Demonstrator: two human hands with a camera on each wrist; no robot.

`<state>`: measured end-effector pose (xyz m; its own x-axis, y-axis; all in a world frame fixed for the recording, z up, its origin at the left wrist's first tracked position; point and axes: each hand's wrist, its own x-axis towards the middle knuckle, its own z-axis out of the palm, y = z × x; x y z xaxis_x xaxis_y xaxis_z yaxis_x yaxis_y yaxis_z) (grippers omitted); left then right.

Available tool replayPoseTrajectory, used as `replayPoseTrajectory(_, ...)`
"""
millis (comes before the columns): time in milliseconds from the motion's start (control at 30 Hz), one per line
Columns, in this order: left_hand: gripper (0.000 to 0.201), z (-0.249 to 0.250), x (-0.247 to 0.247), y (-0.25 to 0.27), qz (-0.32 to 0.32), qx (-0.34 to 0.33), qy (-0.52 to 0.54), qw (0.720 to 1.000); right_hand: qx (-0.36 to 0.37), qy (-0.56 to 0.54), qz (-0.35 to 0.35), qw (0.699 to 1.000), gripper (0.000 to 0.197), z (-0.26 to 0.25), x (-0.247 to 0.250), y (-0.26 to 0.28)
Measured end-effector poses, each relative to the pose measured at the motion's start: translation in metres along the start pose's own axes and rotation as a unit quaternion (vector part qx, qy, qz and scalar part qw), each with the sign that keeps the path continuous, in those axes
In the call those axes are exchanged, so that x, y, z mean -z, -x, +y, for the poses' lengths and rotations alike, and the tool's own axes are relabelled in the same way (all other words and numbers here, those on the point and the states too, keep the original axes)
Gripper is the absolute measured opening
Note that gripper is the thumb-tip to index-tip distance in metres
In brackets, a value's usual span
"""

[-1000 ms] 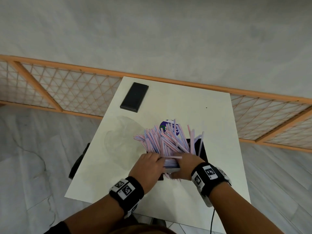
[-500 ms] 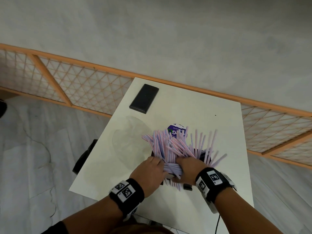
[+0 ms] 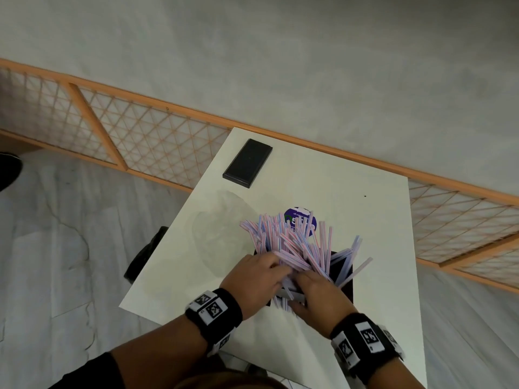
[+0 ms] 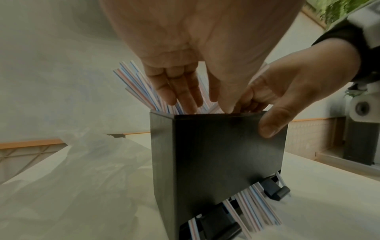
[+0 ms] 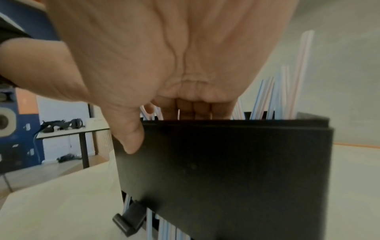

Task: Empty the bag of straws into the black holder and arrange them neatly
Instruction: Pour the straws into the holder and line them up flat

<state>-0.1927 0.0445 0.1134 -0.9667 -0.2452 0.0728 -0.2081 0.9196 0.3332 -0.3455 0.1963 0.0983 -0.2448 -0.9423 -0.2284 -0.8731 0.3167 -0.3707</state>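
Observation:
The black holder [image 3: 343, 279] stands on the white table, packed with pink-and-blue striped straws [image 3: 292, 242] that fan out untidily to the left and far side. My left hand [image 3: 269, 266] reaches in from the left, its straight fingers [image 4: 183, 95] pressing among the straws at the rim. My right hand [image 3: 304, 279] grips the holder's near wall [image 5: 246, 162], with the fingers inside and the thumb [image 5: 131, 141] outside. More straw ends [image 4: 252, 203] poke out of the slot at the holder's base. The empty clear bag [image 3: 222, 231] lies to the left.
A black phone [image 3: 247, 163] lies at the table's far left corner. A round purple label [image 3: 300, 221] shows behind the straws. An orange lattice fence [image 3: 157, 136] runs behind the table. A dark object [image 3: 146, 254] sits on the floor beside the table's left edge.
The straws have spread wider, with a few now leaning out to the right. Both hands have stayed at the holder's near side, working among the straws.

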Motion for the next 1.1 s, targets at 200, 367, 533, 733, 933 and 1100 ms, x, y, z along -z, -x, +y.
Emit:
replayPoseTrajectory(200, 0.009, 0.008, 0.024, -0.007, 0.024, -0.031, 0.000, 0.999, -0.007, -0.046, 0.095, 0.994, 0.038, 0.004, 0.004, 0.026)
replayPoseTrajectory(367, 0.007, 0.012, 0.067, 0.014, 0.103, 0.094, 0.205, 0.969, -0.048, -0.091, 0.154, 0.983, 0.036, 0.008, 0.009, 0.056)
replayPoseTrajectory(533, 0.016, 0.027, 0.092, 0.028, 0.199, 0.207, 0.371, 0.883, -0.062, -0.143, 0.184, 0.971, 0.039, -0.001, 0.004, 0.068)
replayPoseTrajectory(733, 0.019, 0.022, 0.052, 0.011, 0.130, 0.266, 0.461, 0.837, -0.087, -0.162, 0.213, 0.959, 0.045, -0.014, 0.007, 0.058)
replayPoseTrajectory(933, 0.017, 0.005, 0.013, -0.006, 0.055, 0.312, 0.387, 0.866, -0.082, -0.077, 0.166, 0.980, 0.035, -0.003, -0.004, 0.042)
replayPoseTrajectory(1100, 0.017, -0.003, 0.019, -0.001, 0.073, 0.224, 0.249, 0.939, -0.026, 0.028, 0.123, 0.992, 0.029, -0.007, -0.011, 0.021)
